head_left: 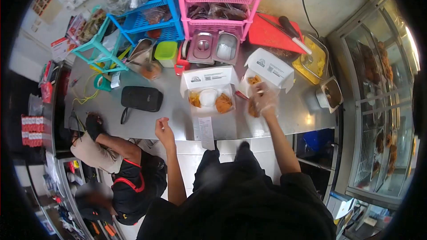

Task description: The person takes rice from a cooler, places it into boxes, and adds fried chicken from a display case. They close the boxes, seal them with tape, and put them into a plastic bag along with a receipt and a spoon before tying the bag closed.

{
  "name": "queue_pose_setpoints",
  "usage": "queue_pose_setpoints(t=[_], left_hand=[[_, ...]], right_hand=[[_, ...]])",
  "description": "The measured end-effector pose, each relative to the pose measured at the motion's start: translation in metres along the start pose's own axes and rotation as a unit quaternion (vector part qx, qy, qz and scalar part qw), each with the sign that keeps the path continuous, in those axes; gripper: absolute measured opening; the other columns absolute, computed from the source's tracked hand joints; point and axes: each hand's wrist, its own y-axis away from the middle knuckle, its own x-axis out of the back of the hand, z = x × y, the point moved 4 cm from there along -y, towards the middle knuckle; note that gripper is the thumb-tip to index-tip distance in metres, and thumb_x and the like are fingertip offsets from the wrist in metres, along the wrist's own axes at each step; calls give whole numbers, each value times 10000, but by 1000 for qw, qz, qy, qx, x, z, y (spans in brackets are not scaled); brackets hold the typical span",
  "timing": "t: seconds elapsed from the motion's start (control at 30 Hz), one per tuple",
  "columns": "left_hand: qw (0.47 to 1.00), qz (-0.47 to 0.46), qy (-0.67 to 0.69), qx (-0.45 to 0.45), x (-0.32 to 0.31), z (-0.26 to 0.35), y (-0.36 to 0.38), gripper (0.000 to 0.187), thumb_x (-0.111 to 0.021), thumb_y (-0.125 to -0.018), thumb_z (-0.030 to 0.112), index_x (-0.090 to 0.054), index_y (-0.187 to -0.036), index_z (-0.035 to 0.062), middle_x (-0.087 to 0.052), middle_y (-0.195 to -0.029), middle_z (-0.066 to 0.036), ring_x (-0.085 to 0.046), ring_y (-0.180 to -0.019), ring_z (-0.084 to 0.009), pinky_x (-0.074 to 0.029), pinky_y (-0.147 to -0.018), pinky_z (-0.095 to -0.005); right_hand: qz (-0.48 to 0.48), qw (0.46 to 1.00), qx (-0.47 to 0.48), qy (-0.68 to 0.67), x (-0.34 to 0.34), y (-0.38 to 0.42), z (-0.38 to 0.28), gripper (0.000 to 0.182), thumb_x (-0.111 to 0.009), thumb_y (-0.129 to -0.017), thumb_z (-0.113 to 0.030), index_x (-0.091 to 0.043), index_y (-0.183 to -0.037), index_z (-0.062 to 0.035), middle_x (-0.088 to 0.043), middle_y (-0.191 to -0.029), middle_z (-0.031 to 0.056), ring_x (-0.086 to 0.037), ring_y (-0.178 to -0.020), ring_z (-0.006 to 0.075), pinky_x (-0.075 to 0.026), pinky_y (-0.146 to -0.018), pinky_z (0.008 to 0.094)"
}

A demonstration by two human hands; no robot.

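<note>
My right hand (264, 100), in a clear plastic glove, reaches into the right open white food box (270, 69). Its fingers are bent together and blurred; what they hold is hidden. Beside them in that box are orange-brown food pieces (254, 80) and a small red packet (241, 94). Bare and raised in front of the counter's edge, my left hand (165, 132) holds nothing, its fingers loosely curled and apart from the thumb. The left open box (209, 76) contains a round white portion (208, 98), a fried piece (223, 103) and yellowish food (194, 99). A printed receipt (205, 130) hangs over the edge.
A black case (142, 98) lies on the steel counter (178, 118). Behind stand pink (218, 0) and blue racks (153, 32), metal containers (203, 46), and a red cutting board (271, 35) with knives. A glass cabinet (378, 93) is right; another person (129, 175) sits left.
</note>
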Motion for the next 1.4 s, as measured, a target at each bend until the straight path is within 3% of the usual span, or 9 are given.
queue_pose_setpoints(t=[0.3,0.43,0.5,0.6,0.7,0.87,1.13,1.27,1.4], left_hand=[[958,-247,121,-77,-119,122,32,204,-459,-906,179,-554,-830,15,-587,-776,-30,-530,-758,-95,-415,-688,-242],[931,-317,154,-92,-162,159,51,216,-485,-907,207,-554,-845,12,-566,-702,-24,-504,-633,-71,-393,-575,-204],[929,-333,145,-71,-185,163,60,212,-485,-907,206,-552,-859,11,-559,-695,-18,-497,-631,-64,-392,-576,-205],[927,-359,110,-8,-224,151,69,201,-482,-908,207,-544,-901,15,-553,-684,0,-481,-621,-49,-382,-575,-191],[916,-391,91,-11,-255,157,74,205,-460,-917,215,-538,-971,33,-583,-870,-43,-548,-810,-112,-428,-726,-257],[912,-391,121,33,-275,167,82,227,-428,-930,225,-526,-1000,32,-580,-953,-44,-549,-887,-133,-431,-759,-274],[901,-361,239,-26,-283,238,130,419,-428,-910,134,-447,-506,27,-396,-454,23,-380,-461,-54,-267,-422,-234],[869,-418,248,-94,-368,294,150,247,-451,-894,115,-449,-1094,-29,-465,-1084,-139,-455,-1017,-203,-366,-867,-308],[875,-401,262,-68,-450,317,122,465,-427,-915,244,-309,-1306,24,-331,-1295,-113,-241,-1271,-210,-244,-1024,-332]], right_hand=[[-35,923,-34,381,30,-74,40,341,-561,-750,-305,-615,-875,7,-628,-777,179,-610,-844,312,-479,-732,378],[-147,746,228,608,-18,-102,76,237,-540,-734,-215,-662,-786,-19,-630,-802,201,-615,-849,318,-492,-725,368],[31,828,271,490,-48,-126,96,123,-626,-692,-206,-674,-726,-99,-648,-855,98,-617,-814,261,-479,-688,374],[-72,962,125,231,10,-105,35,211,-482,-779,-157,-664,-715,-72,-644,-820,119,-608,-789,274,-465,-702,395],[-208,861,252,390,3,-90,41,208,-490,-773,-160,-637,-860,-41,-625,-897,153,-597,-797,303,-464,-734,400],[0,953,197,229,-20,-74,101,406,-550,-772,-256,-482,-1118,-54,-518,-1085,186,-512,-961,376,-423,-824,433],[-147,946,146,-249,93,-143,41,544,-453,-851,-448,-426,-1238,-67,-554,-1076,217,-561,-948,368,-423,-831,430],[223,945,24,-237,160,-232,-3,474,-363,-915,-376,-378,-1287,-84,-462,-1264,153,-481,-1123,280,-348,-955,382],[92,960,10,-264,109,-314,62,463,-355,-921,-345,-355,-1306,-88,-438,-1288,142,-441,-1161,261,-321,-978,369]])
